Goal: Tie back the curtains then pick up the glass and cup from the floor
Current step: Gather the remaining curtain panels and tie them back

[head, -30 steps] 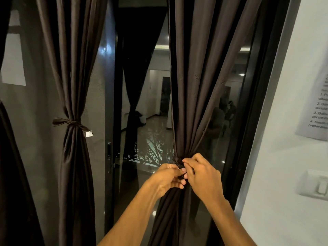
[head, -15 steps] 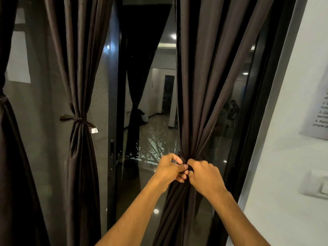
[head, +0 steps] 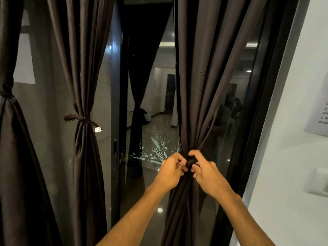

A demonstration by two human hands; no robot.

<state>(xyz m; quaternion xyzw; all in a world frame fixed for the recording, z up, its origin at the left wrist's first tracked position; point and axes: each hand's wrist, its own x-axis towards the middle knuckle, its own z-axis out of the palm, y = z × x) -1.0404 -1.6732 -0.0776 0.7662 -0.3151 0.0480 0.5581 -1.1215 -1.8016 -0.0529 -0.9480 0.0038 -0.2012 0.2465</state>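
Note:
A dark brown curtain [head: 204, 86] hangs in front of the glass door and is gathered at its waist, where a dark tie-back [head: 191, 161] forms a small knot. My left hand [head: 171, 172] pinches the tie from the left. My right hand [head: 206, 173] pinches it from the right, fingers curled over the knot. A second curtain [head: 83, 68] to the left is bound by its own tie-back [head: 80, 119] with a white tag. A third tied curtain [head: 10, 139] shows at the far left edge. No glass, cup or floor near my feet is in view.
A dark-framed glass sliding door [head: 152, 121] with a handle [head: 115, 153] stands behind the curtains and reflects the room. A white wall [head: 292, 174] on the right carries a printed sheet [head: 319, 110] and a light switch [head: 317, 181].
The view has drifted so the curtains sit further right. My two hands have drawn slightly apart at the knot, each still pinching the tie on the right curtain.

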